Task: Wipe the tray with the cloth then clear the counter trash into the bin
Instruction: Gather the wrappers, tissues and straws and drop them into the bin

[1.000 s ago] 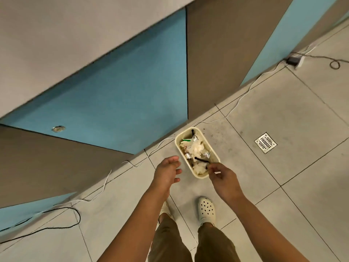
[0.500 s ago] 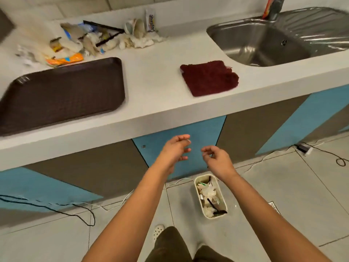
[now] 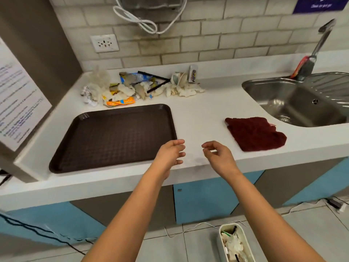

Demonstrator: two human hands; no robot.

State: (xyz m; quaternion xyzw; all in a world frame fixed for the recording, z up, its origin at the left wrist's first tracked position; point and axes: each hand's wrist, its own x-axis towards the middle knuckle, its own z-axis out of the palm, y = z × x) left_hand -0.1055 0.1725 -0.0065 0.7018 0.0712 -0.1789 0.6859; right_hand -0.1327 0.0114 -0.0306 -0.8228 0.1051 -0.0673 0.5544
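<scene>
Here the left hand (image 3: pixel 171 153) hangs over the front edge of the white surface (image 3: pixel 204 114) with its fingers loosely curled and spread, holding nothing and touching nothing that can be seen. The right hand (image 3: pixel 219 157) hangs just beside it, apart from it, thumb and forefinger bent toward each other in a relaxed curl, also holding nothing.

The dark brown tray (image 3: pixel 113 138) lies flat on the surface just left of the left hand, its near right corner close by the fingertips, with nothing on it. The dark red cloth (image 3: pixel 255 133) lies crumpled flat to the right of the right hand, near it but not touching, at the front of the surface beside the steel sink (image 3: pixel 294 101). The trash pile (image 3: pixel 139 86), made of crumpled tissue, wrappers, a crushed cup and black straws, sits well beyond both hands, against the back of the surface behind the tray. A small white packet (image 3: pixel 193 73) at the right end of the pile stands against the wall with gold lettering that seems to read "Presto". The bin (image 3: pixel 234 242), cream-coloured and already holding scraps, stands on the floor below and to the right of the right forearm.

A printed notice (image 3: pixel 17 99) on the left panel and a blue sign (image 3: pixel 321 3) at top right carry writing too blurred to read.
</scene>
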